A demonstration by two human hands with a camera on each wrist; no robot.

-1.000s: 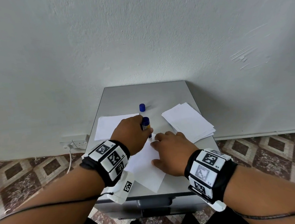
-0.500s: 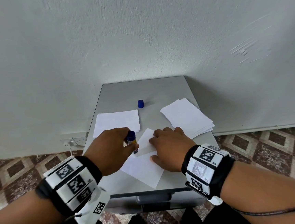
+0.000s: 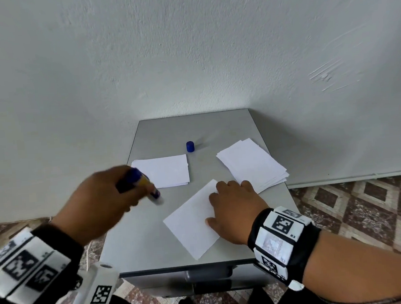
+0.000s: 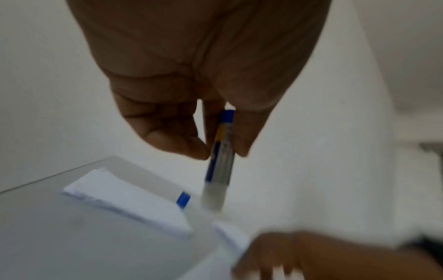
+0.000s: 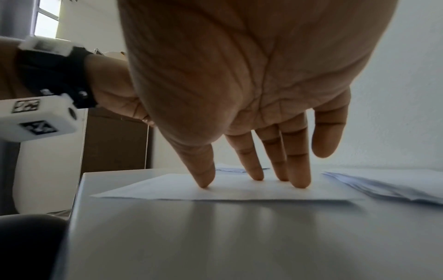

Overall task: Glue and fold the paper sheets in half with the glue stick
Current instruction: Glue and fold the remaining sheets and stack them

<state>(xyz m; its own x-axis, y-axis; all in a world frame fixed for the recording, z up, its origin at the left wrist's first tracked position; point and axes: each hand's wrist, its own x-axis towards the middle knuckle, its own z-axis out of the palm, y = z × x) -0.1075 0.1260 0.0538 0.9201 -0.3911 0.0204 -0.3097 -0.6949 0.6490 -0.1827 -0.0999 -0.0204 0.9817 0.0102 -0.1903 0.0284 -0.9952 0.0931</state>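
A single white sheet (image 3: 191, 223) lies slanted on the grey table (image 3: 192, 128), near its front edge. My right hand (image 3: 233, 207) presses straight fingers (image 5: 297, 170) down on the sheet (image 5: 227, 191). My left hand (image 3: 102, 204) is raised left of the sheet and grips the uncapped blue and yellow glue stick (image 3: 146, 185), white tip pointing down and right. In the left wrist view the thumb and fingers pinch the glue stick (image 4: 221, 157) above the table. The blue cap (image 3: 190, 146) stands alone farther back.
A small stack of folded sheets (image 3: 164, 170) lies at the left, and a fanned stack of flat sheets (image 3: 254, 164) at the right. A white wall rises right behind the table. Patterned floor tiles (image 3: 357, 211) surround it.
My left hand has drawn the glue stick off the sheet, leftward and up. The right hand has stayed pressing on the sheet.
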